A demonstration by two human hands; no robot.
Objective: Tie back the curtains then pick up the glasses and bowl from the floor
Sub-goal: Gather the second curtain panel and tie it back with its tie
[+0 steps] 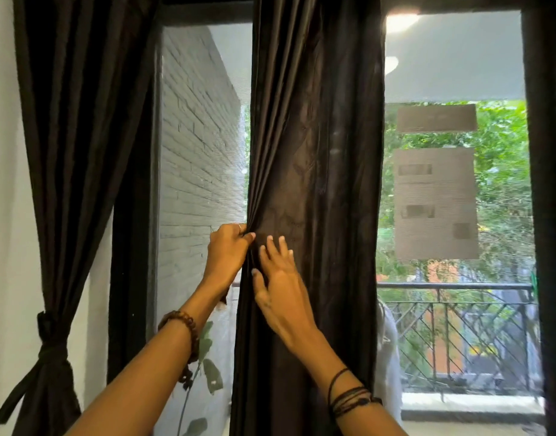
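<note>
A dark brown curtain [317, 136] hangs loose down the middle of the window. My left hand [228, 250] grips its gathered left edge at about waist height of the panel. My right hand [278, 278] lies flat on the front of the same curtain just to the right, fingers spread. A second dark curtain [72, 127] at the left is tied back with a knotted fabric band [50, 336]. No glasses or bowl are in view; the floor is out of the frame.
A white wall [3, 215] stands at the far left. The dark window frame [135, 247] runs between the curtains. Grey patches [435, 202] are stuck on the window screen. Outside are a metal balcony railing [459, 325], a brick wall and trees. Plant leaves [207, 366] show low down.
</note>
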